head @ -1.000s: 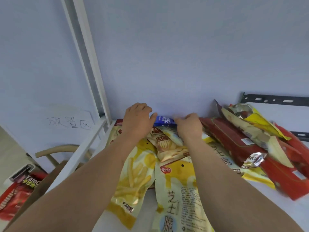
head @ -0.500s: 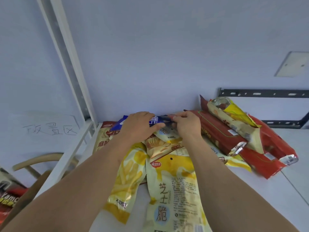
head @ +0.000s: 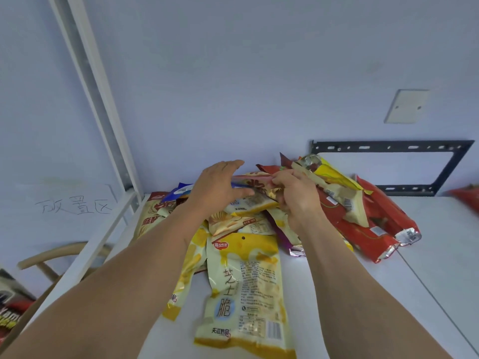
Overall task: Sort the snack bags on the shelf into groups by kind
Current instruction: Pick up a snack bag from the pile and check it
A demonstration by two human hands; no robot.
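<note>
A heap of snack bags lies on the white shelf (head: 427, 255). Nearest me is a pale yellow cheese-crisp bag (head: 246, 288), with a yellow fries bag (head: 190, 265) to its left. Several red bags (head: 368, 229) are stacked on the right, a yellow-and-cream bag (head: 337, 185) on top of them. A blue bag (head: 178, 191) peeks out at the back left. My right hand (head: 298, 195) pinches a pink-edged bag (head: 255, 181) lifted off the pile. My left hand (head: 220, 187) hovers over the heap with fingers spread, holding nothing.
A white shelf post (head: 103, 107) rises at the left, with handwriting on the wall (head: 75, 206) beside it. A black metal bracket (head: 388, 167) hangs on the back wall. A wooden chair (head: 51, 257) and a red-black bag (head: 10, 312) sit below left.
My right hand has pulled a pink-edged bag up out of the heap. My left hand let go of the blue bag and opened. The view tilted upward.
</note>
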